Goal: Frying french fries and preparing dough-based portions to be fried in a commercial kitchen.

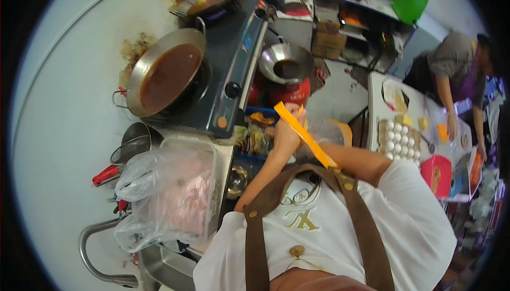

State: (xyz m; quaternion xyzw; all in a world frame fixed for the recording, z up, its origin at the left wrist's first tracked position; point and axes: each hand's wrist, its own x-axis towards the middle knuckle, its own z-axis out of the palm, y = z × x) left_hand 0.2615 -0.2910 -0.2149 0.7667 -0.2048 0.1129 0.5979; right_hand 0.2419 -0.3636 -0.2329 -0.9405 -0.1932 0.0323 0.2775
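My left hand (287,131) is raised before my chest, its fingers closed on a yellow-orange plastic strip (305,135). The strip slants down to the right, towards my apron strap. Just beyond it hangs a clear plastic sheet or bag (323,129) with a yellow edge (343,131); whether the two are one piece is unclear. My right forearm (350,156) reaches in from the right, and its hand is hidden behind the strip and my left hand. Below my hands is a blue crate (255,109) with packaged items (255,139).
A wok of brown liquid (171,78) stands on the gas stove (217,80). Another wok (287,64) sits over a red base. Left of me, a plastic tub (217,187) holds pink contents under clear plastic. A co-worker (454,64) leans over a table with an egg tray (398,141).
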